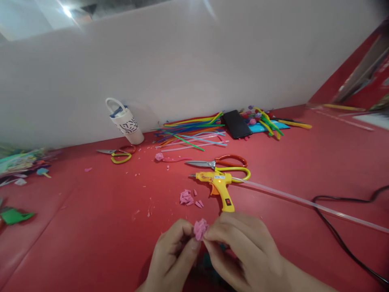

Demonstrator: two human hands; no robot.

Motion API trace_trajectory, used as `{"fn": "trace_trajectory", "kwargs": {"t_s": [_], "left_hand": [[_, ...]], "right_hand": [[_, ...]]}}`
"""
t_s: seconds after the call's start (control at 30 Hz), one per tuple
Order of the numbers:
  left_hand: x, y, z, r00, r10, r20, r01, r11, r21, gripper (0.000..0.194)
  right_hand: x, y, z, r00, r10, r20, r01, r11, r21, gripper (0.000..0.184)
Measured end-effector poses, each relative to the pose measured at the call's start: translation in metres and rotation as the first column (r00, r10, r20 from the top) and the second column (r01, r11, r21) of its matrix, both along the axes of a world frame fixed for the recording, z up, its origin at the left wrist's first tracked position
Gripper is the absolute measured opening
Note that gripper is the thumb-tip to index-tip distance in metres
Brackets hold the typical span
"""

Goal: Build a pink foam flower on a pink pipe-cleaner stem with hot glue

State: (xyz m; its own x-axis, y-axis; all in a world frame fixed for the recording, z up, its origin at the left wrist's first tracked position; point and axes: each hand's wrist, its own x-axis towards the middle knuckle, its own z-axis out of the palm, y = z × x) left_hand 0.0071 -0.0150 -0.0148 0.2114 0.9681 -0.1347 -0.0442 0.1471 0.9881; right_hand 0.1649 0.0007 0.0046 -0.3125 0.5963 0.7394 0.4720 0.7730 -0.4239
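Observation:
Between the fingertips of both hands sits a small pink flower (200, 229) made of many short petal-like pieces. My left hand (174, 253) pinches it from the left, with thumb and forefinger closed. From the other side my right hand (243, 243) presses its closed thumb and forefinger against the petals. Just beyond the hands lies a small heap of loose pink pieces (186, 197). A yellow hot glue gun (223, 186) lies behind my right hand, with a long clear glue stick (291, 198) running out of its back. Whatever is below the flower is hidden by the fingers.
Scissors (219, 164) lie behind the glue gun; a second pair (121, 155) lies near a white tumbler (127, 123). Coloured pipe cleaners (191, 129), a black phone (237, 124) and a finished-looking pink flower (159, 157) are farther back. A black cord (334, 235) curves along the right.

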Motion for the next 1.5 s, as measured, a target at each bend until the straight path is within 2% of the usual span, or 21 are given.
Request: {"fn": "trace_trajectory", "kwargs": {"t_s": [0.2,0.27,0.43,0.57,0.67,0.8,1.03,1.13,1.3,1.5], "left_hand": [[0.001,0.003,0.004,0.998,0.025,-0.059,-0.032,0.993,-0.114,0.035],[0.002,0.005,0.005,0.997,0.034,-0.072,-0.043,0.992,-0.116,0.035],[0.000,0.006,0.002,0.987,0.074,-0.140,-0.068,0.997,0.046,0.035],[-0.003,0.004,-0.003,0.984,0.085,-0.159,-0.054,0.980,0.193,0.034],[-0.004,0.004,-0.005,0.981,0.083,-0.173,-0.028,0.954,0.300,0.033],[-0.004,0.005,-0.005,0.970,0.101,-0.221,-0.006,0.919,0.393,0.028],[-0.003,0.002,-0.008,0.911,0.131,-0.391,0.027,0.927,0.373,0.024],[-0.003,0.001,-0.005,0.854,0.185,-0.486,0.055,0.897,0.438,0.024],[-0.004,0.002,0.002,0.781,0.220,-0.585,0.129,0.859,0.496,0.020],[-0.005,0.003,0.006,0.767,0.188,-0.613,0.174,0.860,0.480,0.022]], "right_hand": [[0.002,0.003,0.003,1.000,0.008,-0.002,-0.008,0.998,-0.062,0.011],[0.003,0.004,0.006,1.000,0.003,-0.029,-0.006,0.996,-0.087,0.012],[0.002,0.004,0.008,0.997,-0.010,-0.073,0.003,0.995,-0.098,0.016],[0.001,0.003,0.006,0.995,-0.014,-0.102,0.009,0.999,-0.042,0.016],[0.002,0.001,0.008,0.998,-0.019,-0.066,0.021,1.000,0.022,0.020],[0.002,-0.002,0.013,0.997,-0.049,0.063,0.039,0.987,0.154,0.021],[0.001,-0.001,0.009,0.989,-0.112,0.097,0.093,0.978,0.187,0.014],[0.001,0.000,0.007,0.990,-0.105,0.091,0.088,0.980,0.177,0.017],[0.003,0.002,0.004,0.990,-0.093,0.102,0.080,0.989,0.126,0.012],[0.003,0.002,-0.001,0.993,-0.067,0.097,0.063,0.997,0.051,0.009]]}}
